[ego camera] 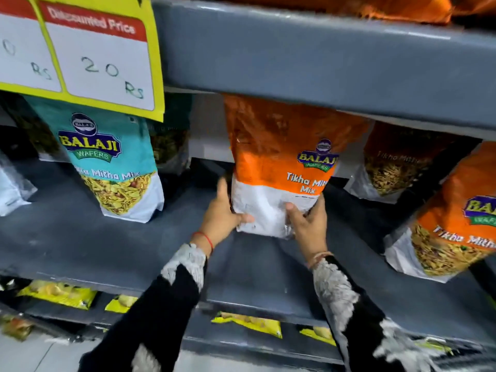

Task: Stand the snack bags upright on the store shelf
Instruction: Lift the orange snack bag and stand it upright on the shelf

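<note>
An orange and white snack bag (279, 146) stands upright in the middle of the grey shelf (107, 253), its top hidden behind the shelf above. My left hand (224, 210) grips its lower left corner and my right hand (308, 224) grips its lower right corner. A teal snack bag (107, 157) stands upright to the left. Two more orange bags stand on the right, one at the back (397, 162) and one leaning at the front (453, 224).
The upper shelf's thick grey edge (308, 63) hangs low over the bags. A yellow price card (88, 57) hangs at the upper left. Darker bags (169, 140) stand behind the teal one. Yellow packets (59, 292) lie on the shelf below.
</note>
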